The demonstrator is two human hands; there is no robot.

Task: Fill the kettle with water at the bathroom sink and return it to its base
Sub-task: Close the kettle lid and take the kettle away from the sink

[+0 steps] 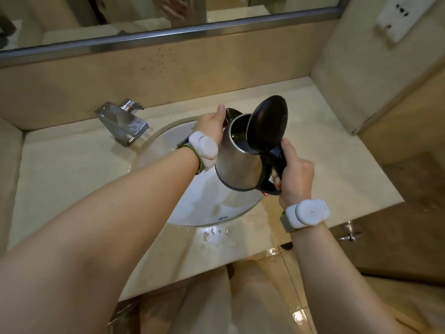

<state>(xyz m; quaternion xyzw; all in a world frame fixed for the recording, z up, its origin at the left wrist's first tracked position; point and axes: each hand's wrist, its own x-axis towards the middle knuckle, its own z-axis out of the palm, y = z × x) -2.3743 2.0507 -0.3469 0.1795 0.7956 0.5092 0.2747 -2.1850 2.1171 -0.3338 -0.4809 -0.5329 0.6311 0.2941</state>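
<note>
A steel kettle (237,162) with a black handle hangs tilted above the white sink basin (192,206). Its black lid (267,124) stands flipped open. My right hand (295,172) grips the black handle on the kettle's right side. My left hand (212,125) holds the kettle's far rim by the spout, thumb on top. Some water shows inside the kettle. The chrome tap (122,122) stands at the basin's back left, apart from the kettle, and no water runs from it.
The cream stone counter (72,169) surrounds the basin, with water drops on its front edge. A mirror (144,18) runs along the back wall. A white socket plate (404,18) sits on the right wall. A metal knob (350,233) shows on a lower panel at the right.
</note>
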